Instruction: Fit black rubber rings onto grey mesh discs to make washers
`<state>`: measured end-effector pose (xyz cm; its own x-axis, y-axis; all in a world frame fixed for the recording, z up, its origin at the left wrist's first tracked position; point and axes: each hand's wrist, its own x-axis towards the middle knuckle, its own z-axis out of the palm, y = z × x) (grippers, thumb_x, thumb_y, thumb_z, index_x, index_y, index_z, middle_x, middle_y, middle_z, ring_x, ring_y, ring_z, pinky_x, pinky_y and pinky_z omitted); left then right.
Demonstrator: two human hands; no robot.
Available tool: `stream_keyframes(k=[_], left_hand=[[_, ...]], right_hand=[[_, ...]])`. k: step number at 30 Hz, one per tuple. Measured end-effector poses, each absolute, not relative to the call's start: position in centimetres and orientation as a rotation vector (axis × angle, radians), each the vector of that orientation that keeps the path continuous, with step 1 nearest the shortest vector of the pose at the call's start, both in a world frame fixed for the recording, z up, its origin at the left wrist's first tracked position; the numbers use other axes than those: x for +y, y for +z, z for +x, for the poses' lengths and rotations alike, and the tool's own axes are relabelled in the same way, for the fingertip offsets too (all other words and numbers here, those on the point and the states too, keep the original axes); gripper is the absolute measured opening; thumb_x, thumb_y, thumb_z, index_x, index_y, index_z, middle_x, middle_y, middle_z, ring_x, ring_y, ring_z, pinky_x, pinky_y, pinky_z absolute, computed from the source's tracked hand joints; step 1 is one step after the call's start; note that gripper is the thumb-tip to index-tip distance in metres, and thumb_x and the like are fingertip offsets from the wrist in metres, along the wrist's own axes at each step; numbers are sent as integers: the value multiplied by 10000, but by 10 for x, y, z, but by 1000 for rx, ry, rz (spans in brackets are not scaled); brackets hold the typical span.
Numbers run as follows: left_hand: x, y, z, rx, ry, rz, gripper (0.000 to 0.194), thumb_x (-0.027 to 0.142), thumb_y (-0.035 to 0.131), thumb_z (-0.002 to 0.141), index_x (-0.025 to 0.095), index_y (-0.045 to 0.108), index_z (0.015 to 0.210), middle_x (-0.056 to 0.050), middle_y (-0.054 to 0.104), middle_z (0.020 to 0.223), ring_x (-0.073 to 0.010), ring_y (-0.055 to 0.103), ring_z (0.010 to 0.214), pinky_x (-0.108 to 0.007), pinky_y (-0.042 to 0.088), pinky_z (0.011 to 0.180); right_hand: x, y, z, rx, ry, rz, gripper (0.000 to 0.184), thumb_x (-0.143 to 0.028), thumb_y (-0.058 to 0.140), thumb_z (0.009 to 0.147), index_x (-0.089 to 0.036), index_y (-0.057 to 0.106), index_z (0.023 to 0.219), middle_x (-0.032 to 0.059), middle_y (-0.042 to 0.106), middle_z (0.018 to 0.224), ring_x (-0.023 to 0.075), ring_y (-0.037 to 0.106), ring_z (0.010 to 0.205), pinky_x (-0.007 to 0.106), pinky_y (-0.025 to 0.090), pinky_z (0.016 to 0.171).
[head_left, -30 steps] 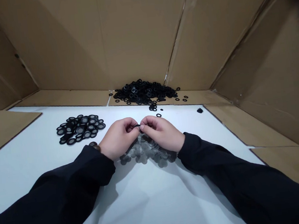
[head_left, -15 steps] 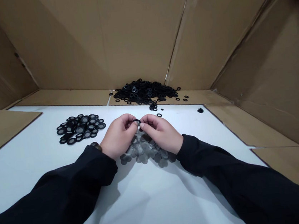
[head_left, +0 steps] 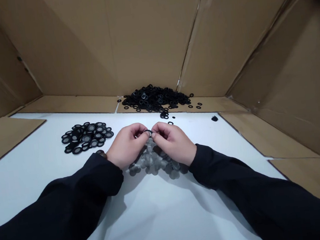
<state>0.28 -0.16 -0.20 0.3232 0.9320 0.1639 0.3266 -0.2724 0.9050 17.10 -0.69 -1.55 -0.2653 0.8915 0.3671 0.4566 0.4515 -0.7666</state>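
Observation:
My left hand [head_left: 126, 145] and my right hand [head_left: 171, 141] meet fingertip to fingertip above the white table [head_left: 159, 212]. Both pinch one small black ring [head_left: 148, 132] between them. Under the hands lies a loose heap of grey round discs [head_left: 156, 161], partly hidden by my wrists. Both arms wear black sleeves.
A big pile of black rings [head_left: 154, 97] lies at the back on the cardboard floor. A group of black rings with grey centres [head_left: 87, 136] sits to the left. A stray black piece [head_left: 214, 118] lies at the right. Cardboard walls [head_left: 150, 32] enclose the table.
The hands have stayed together, shifting only slightly while working the ring between the fingertips.

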Motion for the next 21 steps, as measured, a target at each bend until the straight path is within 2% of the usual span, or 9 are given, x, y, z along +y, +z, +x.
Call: stream_keyframes(k=[9, 16, 21], left_hand=[[1, -3, 4, 1093, 1002, 1801, 134, 293, 541, 825, 163, 565, 803, 27, 526, 713, -108, 446, 636, -226, 368, 578], [0, -3, 4, 1097, 906, 1803, 138, 286, 545, 819, 157, 565, 774, 38, 499, 667, -96, 424, 597, -221, 344, 544], [-1, -2, 4, 1139, 972, 1823, 119, 271, 542, 811, 163, 561, 764, 45, 488, 643, -91, 406, 559, -221, 330, 523]], right_hand=[[-9, -20, 164, -1746, 721, -1153, 96, -249, 498, 845, -197, 504, 765, -46, 449, 638, 109, 415, 588, 242, 348, 553], [-7, -23, 167, -1782, 742, -1092, 135, -301, 498, 885, -187, 546, 833, -20, 522, 721, 115, 460, 636, 245, 382, 593], [-8, -19, 166, -1840, 641, -1145, 155, -311, 482, 903, -188, 531, 822, -24, 517, 699, 117, 460, 631, 255, 371, 605]])
